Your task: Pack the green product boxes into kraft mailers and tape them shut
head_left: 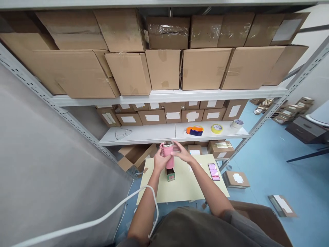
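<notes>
Centre of frame, just below the middle: pink tumbler (169, 158), upright, with a metallic rim at the top. Appears to be rigid, smooth-walled and probably slippery under a bare palm. Judged light enough for one hand if empty, though contents cannot be seen. Likely dents or scuffs rather than shatters. Best taken around the mid-body, where the wall is straight, rather than at the rim.

Held between both hands. Left hand (159, 160) on the left-of-frame side, fingers curled closed around the body. Right hand (182, 153) on the right-of-frame side, slightly higher, fingers wrapped toward the upper part near the rim. Both in contact with the tumbler, both gripping it.

Directly beneath the tumbler: small green box (170, 176), standing on the tabletop (180, 193). Cannot tell whether the tumbler's base touches the box, sits inside it or hangs just clear.

Right of the hands, on the same pale yellow tabletop: phone (214, 171), face up, well apart from the tumbler.

Above and behind, on the lower shelf (144, 133): orange-and-blue tape dispenser (194, 130), yellow tape roll (217, 128), white tape roll (236, 123).

Upper half of frame: stacked cardboard boxes (164, 68) on the upper shelves.

Lower left: white cable (102, 216), looping toward the left forearm.

Right of frame: blue floor (269, 164) with scattered flat cartons (235, 179).
</notes>
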Demonstrator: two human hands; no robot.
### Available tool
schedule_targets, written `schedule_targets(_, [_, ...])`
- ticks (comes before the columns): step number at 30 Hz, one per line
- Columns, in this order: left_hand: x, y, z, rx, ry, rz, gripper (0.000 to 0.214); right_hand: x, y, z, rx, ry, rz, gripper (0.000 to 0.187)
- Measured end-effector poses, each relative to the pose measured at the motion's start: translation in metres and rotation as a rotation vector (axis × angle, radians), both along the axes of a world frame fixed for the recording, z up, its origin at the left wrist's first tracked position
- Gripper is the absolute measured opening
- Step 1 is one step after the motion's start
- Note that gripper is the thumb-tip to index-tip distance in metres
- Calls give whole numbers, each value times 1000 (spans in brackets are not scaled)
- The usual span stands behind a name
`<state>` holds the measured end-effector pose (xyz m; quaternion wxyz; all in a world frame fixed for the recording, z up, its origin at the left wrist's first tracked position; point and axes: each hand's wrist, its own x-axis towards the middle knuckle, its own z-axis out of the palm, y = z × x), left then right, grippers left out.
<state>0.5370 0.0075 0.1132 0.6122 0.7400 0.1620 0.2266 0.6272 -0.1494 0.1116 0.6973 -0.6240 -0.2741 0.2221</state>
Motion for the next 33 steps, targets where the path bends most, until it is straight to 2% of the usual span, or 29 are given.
schedule_targets(2, [0,6,6,-91,-31,-68,65,-10,-9,-12,30,71,179,110])
schedule_targets(3, [1,9,10,-120,-45,-107,61,-16,-11,-19,47,100,215,119])
schedule_targets(5, [2,13,15,-155,-63,-172,59,-29,-10,-28,81,106,135,129])
schedule_targets(8, [8,11,22,-165,-49,-220,71,-42,-3,-32,61,27,-131,133])
schedule_targets(10, [12,8,25,-152,-38,-208,90,-45,-2,-27,42,-3,-146,137])
schedule_targets(13, [15,5,27,-167,-52,-205,107,-45,-5,-19,88,16,-12,138])
schedule_targets(14, [16,4,27,-185,-55,-224,108,-45,-7,-17,98,30,-8,137])
schedule_targets(17, [16,4,32,-201,-49,-270,112,-47,-8,-14,48,24,-152,140])
schedule_targets(19, [16,4,36,-178,-54,-255,119,-50,-7,-12,10,-11,-220,144])
schedule_targets(21, [16,4,40,-187,-68,-240,120,-53,-5,-10,26,-9,-174,144])
schedule_targets(24, [15,5,43,-247,-92,-311,109,-56,-3,-7,89,11,-78,136])
schedule_targets(26, [15,6,44,-245,-95,-335,112,-57,-4,-5,76,-26,-134,133])
schedule_targets(29, [16,9,44,-221,-59,-270,126,-58,-6,-3,15,-73,-196,137])
schedule_targets(33, [18,12,44,-272,-36,-280,119,-58,-6,-2,64,18,-66,135])
